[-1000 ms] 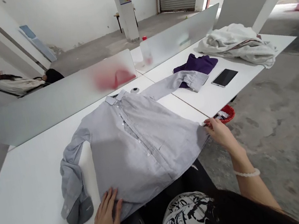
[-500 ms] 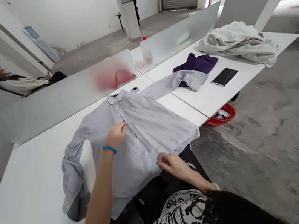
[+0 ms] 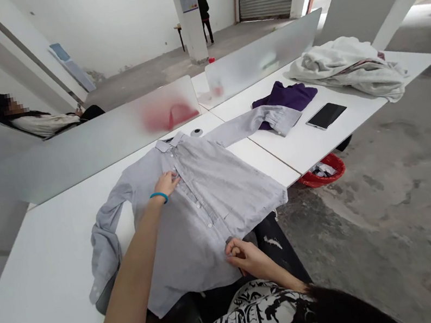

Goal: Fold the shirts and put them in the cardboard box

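Head camera view: a person's right hand pinches the bottom of the front edge of a light grey shirt, thumb and forefinger curled together at the hem, while the fingers of the left hand rest by the button strip higher up; whether they grip it or merely touch it cannot be told. The shirt lies under and ahead of both sets of fingers, its long axis running from the right fingertips away and slightly leftward, past the left fingers, to the collar. The right hand is nearer the hem, the left nearer the collar. Spread out and lightly creased, the garment shows small white buttons between the hands, its lower edge hanging past the near side of the white table. One sleeve bends toward the person, left of the left fingers; the other stretches off to their right, its cuff overlapping a purple cloth near a dark-screened tablet.
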Tool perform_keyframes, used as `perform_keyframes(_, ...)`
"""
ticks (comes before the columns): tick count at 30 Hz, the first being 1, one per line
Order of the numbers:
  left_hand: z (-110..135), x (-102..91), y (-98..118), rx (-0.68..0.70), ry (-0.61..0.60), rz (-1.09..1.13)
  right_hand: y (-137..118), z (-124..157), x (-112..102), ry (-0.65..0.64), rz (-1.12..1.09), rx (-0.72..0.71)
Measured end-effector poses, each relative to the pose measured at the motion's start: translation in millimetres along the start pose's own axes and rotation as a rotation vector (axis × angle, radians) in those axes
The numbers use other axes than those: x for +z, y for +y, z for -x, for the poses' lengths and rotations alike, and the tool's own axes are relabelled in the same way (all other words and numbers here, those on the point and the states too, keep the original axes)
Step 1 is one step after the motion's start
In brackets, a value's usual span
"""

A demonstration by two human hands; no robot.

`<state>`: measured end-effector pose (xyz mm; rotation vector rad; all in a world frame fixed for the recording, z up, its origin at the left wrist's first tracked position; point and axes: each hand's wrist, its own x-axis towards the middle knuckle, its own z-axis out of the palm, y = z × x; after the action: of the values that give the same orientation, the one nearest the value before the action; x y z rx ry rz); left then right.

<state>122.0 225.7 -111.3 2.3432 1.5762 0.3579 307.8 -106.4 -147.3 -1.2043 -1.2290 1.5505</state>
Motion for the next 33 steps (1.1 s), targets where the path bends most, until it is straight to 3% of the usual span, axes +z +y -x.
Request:
perform_keyframes(4,-7.7,-0.1,-0.8,-0.093,0.093,0.110,-15.4,7.2,0.4,0.024,0.163,-0.090)
perform_keyframes(10,-19.9,-1.4,12.8,-0.091,0.173,0.279,-19.5,17.1,-2.1,0.123,0.238,-0.189)
perform_keyframes(16,-15.9,16.9,23.1,-0.059,0.127,0.309,9.3,13.9,-5.0,0.128,0.103,-0.056)
perform_keyframes(20,-9.5,20.3,24.8,-0.033,0.137,0.299,29.7,6.8,-5.0,0.090,-0.117,0.061)
perform_keyframes(25,12.2,18.3,38.5,0.106,0.152,0.251,46.4,-10.0,-5.8,0.110,-0.489,0.371)
perform_keyframes(29,40.7,20.0,54.2,0.234,0.127,0.217,48.7,-15.9,-8.6,0.207,-0.599,0.321)
perform_keyframes(33,75.4,18.2,68.3,0.325,0.165,0.213,42.8,-5.8,-16.0,0.337,-0.435,0.265)
